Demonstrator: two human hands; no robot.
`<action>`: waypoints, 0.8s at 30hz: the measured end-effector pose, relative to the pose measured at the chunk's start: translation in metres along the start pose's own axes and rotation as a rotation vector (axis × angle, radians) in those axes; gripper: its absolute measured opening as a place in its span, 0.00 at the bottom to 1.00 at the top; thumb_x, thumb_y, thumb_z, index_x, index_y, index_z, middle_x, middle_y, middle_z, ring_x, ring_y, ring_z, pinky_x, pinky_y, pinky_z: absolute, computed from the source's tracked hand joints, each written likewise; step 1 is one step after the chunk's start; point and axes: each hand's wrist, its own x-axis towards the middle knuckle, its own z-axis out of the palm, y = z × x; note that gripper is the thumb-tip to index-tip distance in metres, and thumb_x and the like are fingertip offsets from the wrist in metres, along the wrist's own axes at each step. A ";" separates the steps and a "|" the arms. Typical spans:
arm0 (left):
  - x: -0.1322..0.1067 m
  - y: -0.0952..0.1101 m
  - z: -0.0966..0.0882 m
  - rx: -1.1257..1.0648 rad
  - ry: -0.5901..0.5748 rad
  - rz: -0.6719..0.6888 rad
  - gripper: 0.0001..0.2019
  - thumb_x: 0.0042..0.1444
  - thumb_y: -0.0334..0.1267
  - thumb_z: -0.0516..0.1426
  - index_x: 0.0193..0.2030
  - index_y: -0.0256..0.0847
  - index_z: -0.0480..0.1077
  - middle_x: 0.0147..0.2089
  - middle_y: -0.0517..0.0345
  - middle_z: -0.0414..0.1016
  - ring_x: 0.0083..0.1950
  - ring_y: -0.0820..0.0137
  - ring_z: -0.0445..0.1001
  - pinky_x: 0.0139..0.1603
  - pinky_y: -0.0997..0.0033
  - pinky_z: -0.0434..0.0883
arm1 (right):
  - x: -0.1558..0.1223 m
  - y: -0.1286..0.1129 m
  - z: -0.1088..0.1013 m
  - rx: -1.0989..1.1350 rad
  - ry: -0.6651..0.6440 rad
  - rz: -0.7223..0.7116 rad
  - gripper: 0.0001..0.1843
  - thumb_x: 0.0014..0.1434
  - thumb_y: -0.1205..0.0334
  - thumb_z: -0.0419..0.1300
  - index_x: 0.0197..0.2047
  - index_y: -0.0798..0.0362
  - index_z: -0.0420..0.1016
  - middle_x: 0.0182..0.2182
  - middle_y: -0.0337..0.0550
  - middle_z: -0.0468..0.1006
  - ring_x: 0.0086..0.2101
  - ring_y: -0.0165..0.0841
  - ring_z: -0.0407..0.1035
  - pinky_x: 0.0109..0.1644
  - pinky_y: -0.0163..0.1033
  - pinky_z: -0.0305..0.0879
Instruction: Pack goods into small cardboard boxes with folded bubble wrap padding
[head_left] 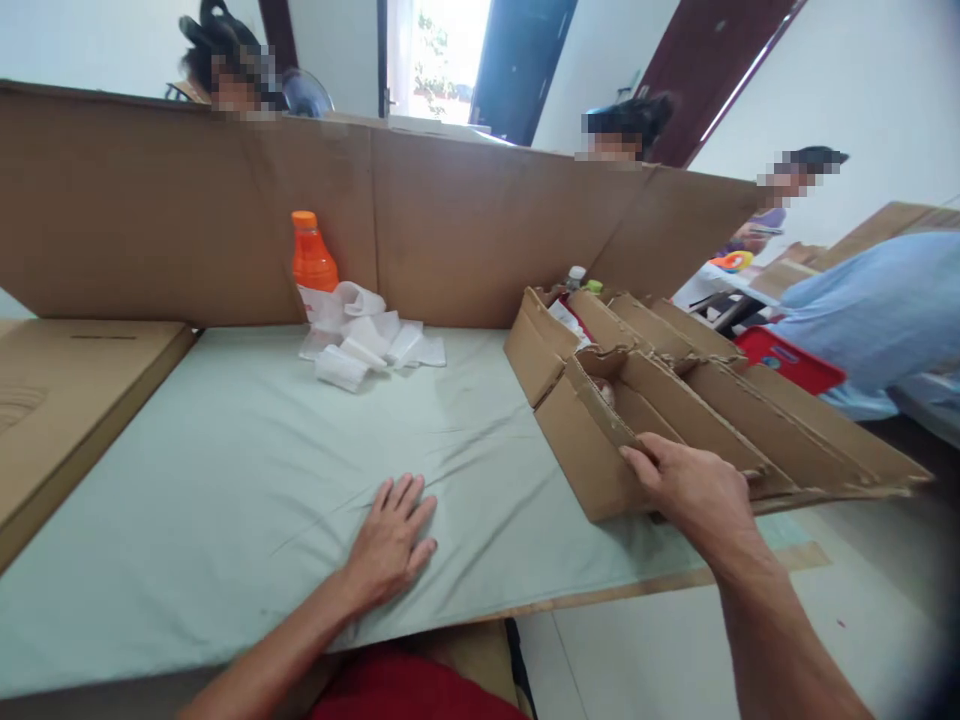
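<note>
My left hand (390, 545) lies flat on the pale green cloth (247, 480) that covers the table, its fingers spread and nothing in them. At the table's right side, my right hand (694, 485) grips the near edge of a divided cardboard box (589, 450). The thumb shows on the outside of that edge, while the fingertips are hidden inside. Several compartments make up the box, and its right end reaches past the table edge. Something small and pale shows in the near left compartment. White paper (566, 320) lies in the far left one.
An orange bottle (313, 262) stands by a cardboard partition (450, 230) at the back, beside crumpled white strips (364, 335). A flat carton (90, 400) lies at left. Several people are beyond the partition. A red tray (791, 362) is at right.
</note>
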 end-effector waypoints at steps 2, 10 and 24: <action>-0.019 0.008 -0.002 -0.107 -0.017 0.016 0.25 0.63 0.42 0.57 0.67 0.45 0.68 0.76 0.47 0.59 0.77 0.54 0.56 0.76 0.43 0.54 | -0.005 -0.008 -0.001 0.073 0.140 -0.143 0.11 0.63 0.59 0.60 0.30 0.50 0.78 0.25 0.48 0.81 0.24 0.40 0.72 0.28 0.41 0.53; -0.060 -0.017 -0.024 -0.684 0.249 -0.360 0.24 0.64 0.49 0.55 0.64 0.40 0.70 0.64 0.40 0.74 0.63 0.54 0.75 0.64 0.49 0.72 | -0.055 -0.075 -0.058 0.555 0.260 -0.780 0.12 0.66 0.73 0.53 0.39 0.52 0.77 0.30 0.39 0.82 0.32 0.31 0.74 0.55 0.44 0.63; -0.078 -0.011 -0.045 -0.902 0.398 -0.559 0.34 0.53 0.45 0.64 0.67 0.41 0.64 0.67 0.43 0.70 0.69 0.51 0.67 0.72 0.48 0.62 | -0.116 -0.072 0.022 1.115 -0.040 -0.287 0.30 0.61 0.54 0.65 0.65 0.49 0.69 0.57 0.53 0.78 0.49 0.43 0.77 0.49 0.46 0.77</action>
